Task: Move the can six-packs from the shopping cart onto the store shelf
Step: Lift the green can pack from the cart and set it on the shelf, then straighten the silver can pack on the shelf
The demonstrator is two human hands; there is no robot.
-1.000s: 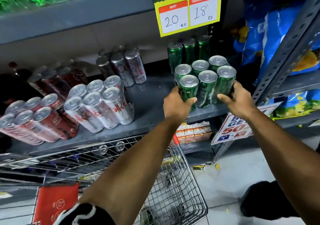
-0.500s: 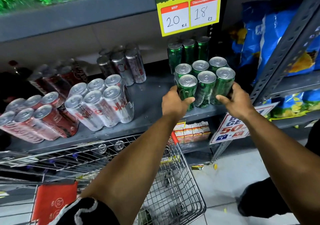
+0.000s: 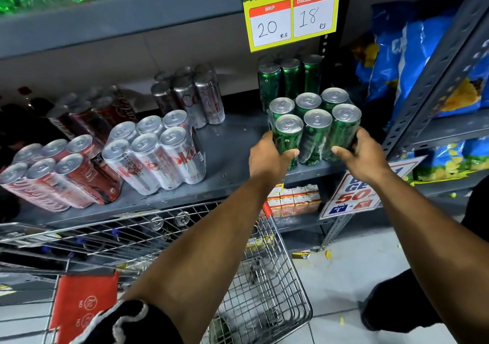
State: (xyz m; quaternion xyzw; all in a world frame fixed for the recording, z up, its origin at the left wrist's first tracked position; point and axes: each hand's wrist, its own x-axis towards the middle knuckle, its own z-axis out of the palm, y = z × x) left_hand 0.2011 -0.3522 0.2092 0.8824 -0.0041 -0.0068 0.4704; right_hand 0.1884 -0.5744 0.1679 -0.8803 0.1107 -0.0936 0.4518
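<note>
Nearest to the camera, low in the view, the wire shopping cart (image 3: 267, 285) stands against the shelving with a red flap (image 3: 84, 306) on its seat part; a few can tops (image 3: 169, 220) show behind its upper bars, so probably more packs wait there. Above the cart, both bare forearms reach forward to the front edge of the grey store shelf (image 3: 232, 147). The left hand (image 3: 267, 158) is clamped on the left side of a green can six-pack (image 3: 315, 126), with its thumb across the front corner can, and the right hand (image 3: 362, 155) presses on the right side in the same way, so the pack is squeezed between the two palms. The pack seems to rest at the front of the shelf, just before another green pack (image 3: 289, 77) further back. To do this step well, the person should probably push the pack straight back, keeping it level, and open the hands only when its whole base sits on the shelf. To the left stand a silver six-pack (image 3: 156, 155) and a red six-pack (image 3: 60, 177), and a yellow price sign (image 3: 291, 12) hangs above.
</note>
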